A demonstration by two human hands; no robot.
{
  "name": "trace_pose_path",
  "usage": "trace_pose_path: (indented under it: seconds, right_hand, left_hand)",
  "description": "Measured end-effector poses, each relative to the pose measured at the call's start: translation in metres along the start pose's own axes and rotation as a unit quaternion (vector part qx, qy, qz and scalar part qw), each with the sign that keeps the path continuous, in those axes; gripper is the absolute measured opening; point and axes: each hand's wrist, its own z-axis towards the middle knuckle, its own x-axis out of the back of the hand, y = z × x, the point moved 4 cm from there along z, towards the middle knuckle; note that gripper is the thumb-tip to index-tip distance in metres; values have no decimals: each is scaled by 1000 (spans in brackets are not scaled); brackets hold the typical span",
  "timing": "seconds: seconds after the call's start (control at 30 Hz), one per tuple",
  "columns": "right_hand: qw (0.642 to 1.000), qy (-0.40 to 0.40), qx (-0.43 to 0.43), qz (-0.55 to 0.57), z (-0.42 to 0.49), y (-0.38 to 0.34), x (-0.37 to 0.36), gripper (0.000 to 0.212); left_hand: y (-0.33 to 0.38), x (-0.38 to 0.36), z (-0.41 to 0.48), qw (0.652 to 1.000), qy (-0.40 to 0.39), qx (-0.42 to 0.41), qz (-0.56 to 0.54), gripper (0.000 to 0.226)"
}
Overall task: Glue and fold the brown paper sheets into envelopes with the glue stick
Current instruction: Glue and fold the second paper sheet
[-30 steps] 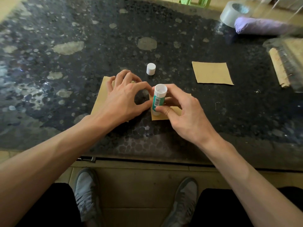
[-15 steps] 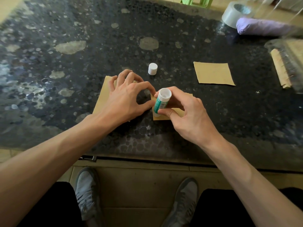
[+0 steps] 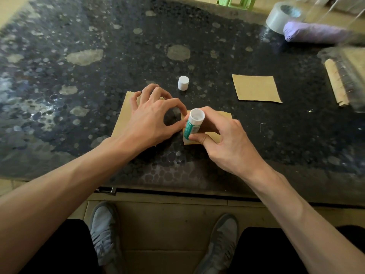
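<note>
My right hand (image 3: 223,139) grips a green and white glue stick (image 3: 193,123), tip down on the left edge of a small brown paper sheet (image 3: 225,116) near the table's front. My left hand (image 3: 150,117) rests with spread fingers on a larger brown sheet (image 3: 123,119) to the left; its thumb and forefinger touch the small sheet's left edge beside the stick. The stick's white cap (image 3: 183,83) stands apart, behind my hands. A third brown sheet (image 3: 256,88) lies flat to the right.
The dark speckled table (image 3: 98,56) ends at its front edge just below my wrists. At the back right lie a roll of clear tape (image 3: 282,16) and a purple bundle (image 3: 316,33). A clear container with a wooden strip (image 3: 335,84) stands at the right edge.
The glue stick has slid a little toward me along the small sheet's left edge, with my right hand following. My left hand stays pressed on the papers.
</note>
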Motion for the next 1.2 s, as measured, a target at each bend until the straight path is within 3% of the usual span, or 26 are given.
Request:
trace_pose_path:
  seconds: [0.23,0.3,0.4,0.5,0.67,0.77,0.9,1.2]
  right_hand:
    - [1000,15,-10,21,-2,3,-2,34]
    - [994,22,-32,98,-3,5,0,31]
    - [971,97,-47,215,-5,9,13,30]
    - [980,140,-45,133,-3,14,24,34]
    - [991,104,-46,65,-3,17,10,37]
    - [995,78,-52,24,-3,18,4,44]
    - [995,77,-53,28,-4,18,4,43]
    - [994,100,-32,20,-2,13,7,38]
  left_hand:
    - [-1,0,1,1000,-3,0,4,34]
    - [-2,-2,1,1000,-2,1,1,33]
    - [-3,-4,2,1000,-2,7,-10,29]
    - [-4,-5,3,1000,-11,10,-9,28]
    - [-5,-5,3,1000,-10,11,-11,23]
    - [-5,-1,4,999,-40,3,1,35]
    - [-7,1,6,997,-76,-13,7,52]
    - [-7,0,7,997,-77,-12,17,58]
